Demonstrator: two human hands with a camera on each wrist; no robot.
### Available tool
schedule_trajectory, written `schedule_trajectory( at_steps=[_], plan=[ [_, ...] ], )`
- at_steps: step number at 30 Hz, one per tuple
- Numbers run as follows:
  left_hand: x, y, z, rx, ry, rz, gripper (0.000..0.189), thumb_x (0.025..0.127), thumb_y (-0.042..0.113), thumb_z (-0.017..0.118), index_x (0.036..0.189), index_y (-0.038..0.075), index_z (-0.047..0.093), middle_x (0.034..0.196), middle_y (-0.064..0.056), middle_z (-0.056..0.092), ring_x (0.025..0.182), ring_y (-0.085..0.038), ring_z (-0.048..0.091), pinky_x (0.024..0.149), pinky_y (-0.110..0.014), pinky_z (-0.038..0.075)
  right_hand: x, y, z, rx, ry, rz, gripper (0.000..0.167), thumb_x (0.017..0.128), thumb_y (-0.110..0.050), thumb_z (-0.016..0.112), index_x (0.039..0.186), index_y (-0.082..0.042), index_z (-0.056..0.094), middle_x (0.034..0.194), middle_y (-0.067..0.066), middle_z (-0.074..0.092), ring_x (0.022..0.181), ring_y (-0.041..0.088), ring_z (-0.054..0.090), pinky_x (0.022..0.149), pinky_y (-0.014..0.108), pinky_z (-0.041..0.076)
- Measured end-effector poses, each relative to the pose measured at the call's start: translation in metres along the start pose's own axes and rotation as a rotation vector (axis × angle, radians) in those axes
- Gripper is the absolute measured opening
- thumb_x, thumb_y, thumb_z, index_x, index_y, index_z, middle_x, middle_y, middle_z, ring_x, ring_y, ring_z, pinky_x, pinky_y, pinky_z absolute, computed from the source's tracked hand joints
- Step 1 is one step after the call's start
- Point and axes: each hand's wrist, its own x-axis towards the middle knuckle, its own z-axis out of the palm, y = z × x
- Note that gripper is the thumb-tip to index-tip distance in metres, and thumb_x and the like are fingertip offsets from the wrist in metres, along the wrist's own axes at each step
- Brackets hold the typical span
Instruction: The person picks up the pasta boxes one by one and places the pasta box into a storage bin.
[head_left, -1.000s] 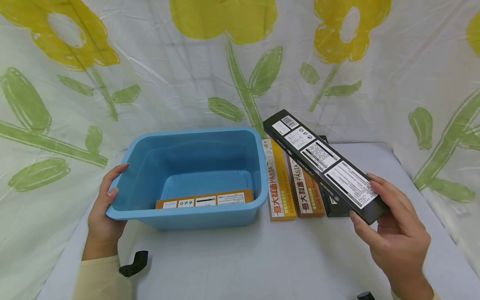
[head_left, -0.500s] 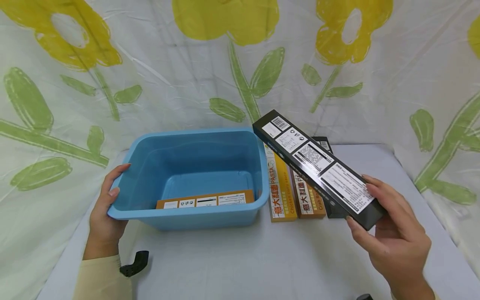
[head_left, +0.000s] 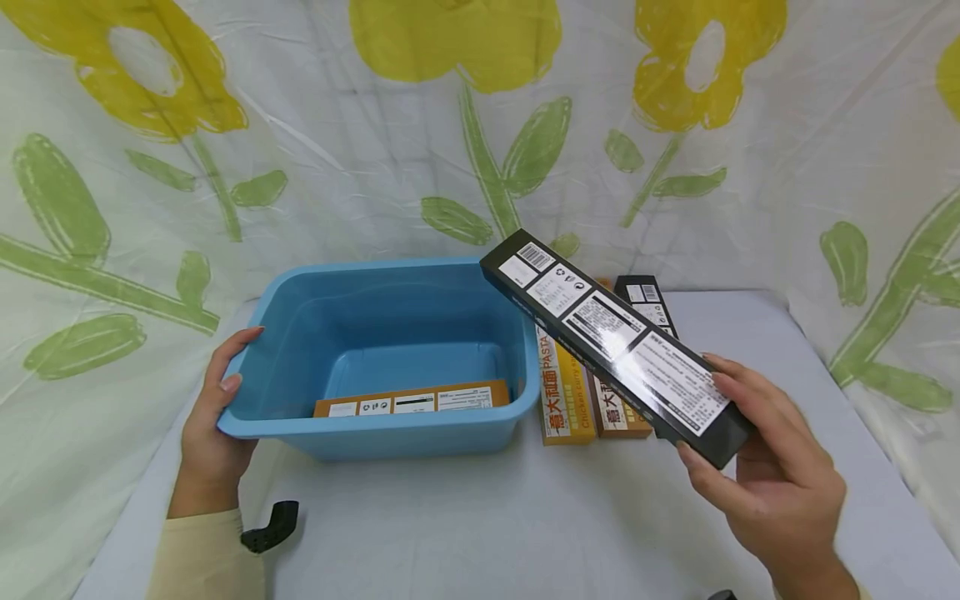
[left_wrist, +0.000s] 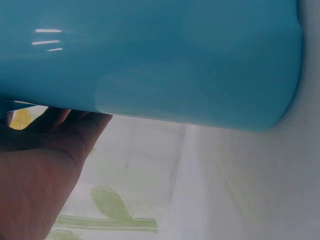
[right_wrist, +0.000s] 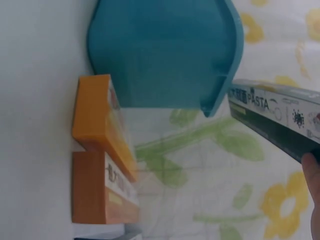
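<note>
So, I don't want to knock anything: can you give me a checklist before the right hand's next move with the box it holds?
1. Grip: ok; the right hand holds the held box by its near end.
2. Tub held: ok; the left hand grips its left rim.
3. Room inside: ok; a brown box sits along the near wall, with bare floor behind it.
4. Held box over the opening: not ok; in the head view only its far end overlaps the tub.
5. Held box clear of the rim: cannot tell; any gap is unclear.
</note>
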Motion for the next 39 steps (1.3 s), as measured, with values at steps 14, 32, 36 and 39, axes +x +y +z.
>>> schedule_trajectory(
  at_steps=[14, 32, 36, 39],
  plan=[
    [-0.001, 0.000, 0.000, 0.011, -0.001, 0.004, 0.066, 0.104, 0.029, 0.034, 0.170, 0.025, 0.039, 0.175, -0.004, 0.015, 0.151, -0.038, 0.023, 0.105, -0.051, 0.033, 0.007, 0.001, 0.023, -0.001, -0.086, 0.000, 0.059, 0.083, 0.012, 0.089, 0.126, 0.033, 0.055, 0.138, 0.039, 0.059, 0.132, 0.041, 0.058, 0.102, 0.030, 0.051],
    [-0.002, 0.003, 0.003, 0.029, 0.009, -0.003, 0.065, 0.105, 0.030, 0.033, 0.170, 0.025, 0.039, 0.175, -0.003, 0.016, 0.152, -0.038, 0.022, 0.105, -0.051, 0.032, 0.001, 0.008, 0.029, -0.090, -0.238, 0.089, 0.060, 0.091, -0.002, 0.088, 0.131, 0.030, 0.056, 0.144, 0.035, 0.056, 0.136, 0.038, 0.056, 0.102, 0.029, 0.051],
    [-0.002, 0.005, 0.005, 0.041, 0.015, -0.005, 0.065, 0.105, 0.031, 0.033, 0.169, 0.025, 0.039, 0.175, -0.001, 0.017, 0.152, -0.038, 0.022, 0.105, -0.052, 0.032, -0.001, 0.011, 0.027, -0.110, -0.256, 0.106, 0.060, 0.092, -0.002, 0.088, 0.132, 0.030, 0.056, 0.144, 0.035, 0.056, 0.135, 0.037, 0.056, 0.102, 0.029, 0.051],
    [-0.002, 0.005, 0.004, 0.043, 0.015, -0.005, 0.065, 0.105, 0.031, 0.033, 0.169, 0.025, 0.039, 0.175, -0.001, 0.017, 0.152, -0.039, 0.023, 0.105, -0.052, 0.032, -0.002, 0.014, 0.025, -0.112, -0.265, 0.131, 0.060, 0.091, 0.000, 0.088, 0.132, 0.029, 0.056, 0.145, 0.036, 0.055, 0.135, 0.037, 0.056, 0.102, 0.030, 0.051]
  ],
)
